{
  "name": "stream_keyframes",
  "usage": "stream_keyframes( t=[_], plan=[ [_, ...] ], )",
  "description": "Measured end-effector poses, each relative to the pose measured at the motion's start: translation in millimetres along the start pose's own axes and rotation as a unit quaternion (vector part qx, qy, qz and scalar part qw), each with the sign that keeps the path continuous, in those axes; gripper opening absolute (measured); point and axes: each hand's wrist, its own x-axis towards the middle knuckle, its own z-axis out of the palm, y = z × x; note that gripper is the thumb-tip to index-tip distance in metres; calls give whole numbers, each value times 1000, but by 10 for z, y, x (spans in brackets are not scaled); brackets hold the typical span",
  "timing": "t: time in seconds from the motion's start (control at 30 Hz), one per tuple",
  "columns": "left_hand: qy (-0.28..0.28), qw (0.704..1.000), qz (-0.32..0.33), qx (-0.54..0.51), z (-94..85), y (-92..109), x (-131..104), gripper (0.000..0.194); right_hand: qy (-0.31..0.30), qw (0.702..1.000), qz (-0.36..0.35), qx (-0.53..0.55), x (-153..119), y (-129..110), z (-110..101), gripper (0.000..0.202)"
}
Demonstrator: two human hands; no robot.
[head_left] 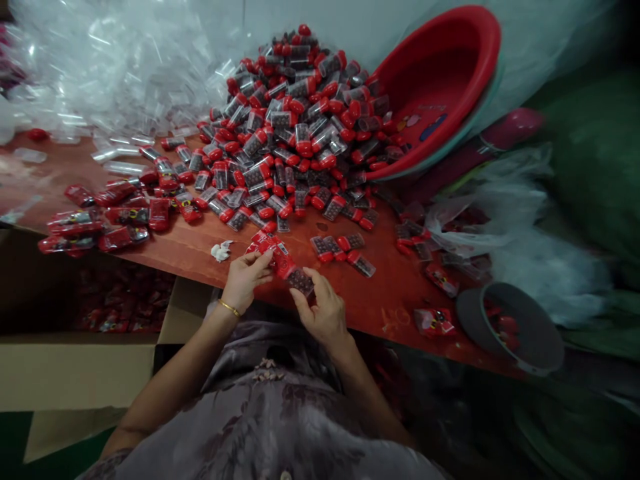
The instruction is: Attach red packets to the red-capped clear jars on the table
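Observation:
My left hand (244,279), with a gold bangle at the wrist, pinches a red printed plastic packet (281,259) just over the table's near edge. In my right hand (324,310), thumb and fingers grip a small clear bottle (301,281) of dark round pellets. Its upper end meets the packet's lower end; whether it is inside the packet I cannot tell. Just beyond my hands lie several loose red-capped bottles (361,264). A large heap of the same bottles (280,133) rises behind them. Filled red packets (120,215) are piled to the left.
A red basin (480,40) leans tilted by the heap. Clear plastic tubes (125,67) crowd the back left. Below the table's left edge stands a cardboard box (80,373) with red packets inside. A grey bowl (543,347) holds red pieces; a white scrap (221,251) lies near my left hand.

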Motion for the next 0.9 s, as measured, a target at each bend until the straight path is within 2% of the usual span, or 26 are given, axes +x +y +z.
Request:
stream_keyframes(
  t=[0.13,0.23,0.3,0.4,0.5,0.6,0.73,0.9],
  plan=[
    [-10,1000,-18,-21,-48,6,59,47,-12,999,19,32,-73,43,-45,28],
    [-10,999,-23,-40,-60,8,73,45,1,984,112,137,-125,25,-58,26],
    [-16,999,-25,-45,-51,10,54,44,2,947,205,246,-126,-22,-55,30],
    [-21,999,-16,-37,-24,8,-2,46,-23,870,311,381,-81,-104,-43,42],
    [-30,999,4,-25,0,-6,-57,46,-50,812,369,449,-32,-151,-28,49],
    [-38,999,22,-14,17,-26,-91,46,-74,779,408,471,-9,-162,-15,53],
    [-49,997,55,-5,30,-52,-111,43,-77,764,428,477,-1,-163,-14,55],
    [-73,993,87,18,17,-130,-118,39,-38,798,400,449,-4,-169,-15,52]
  ],
)
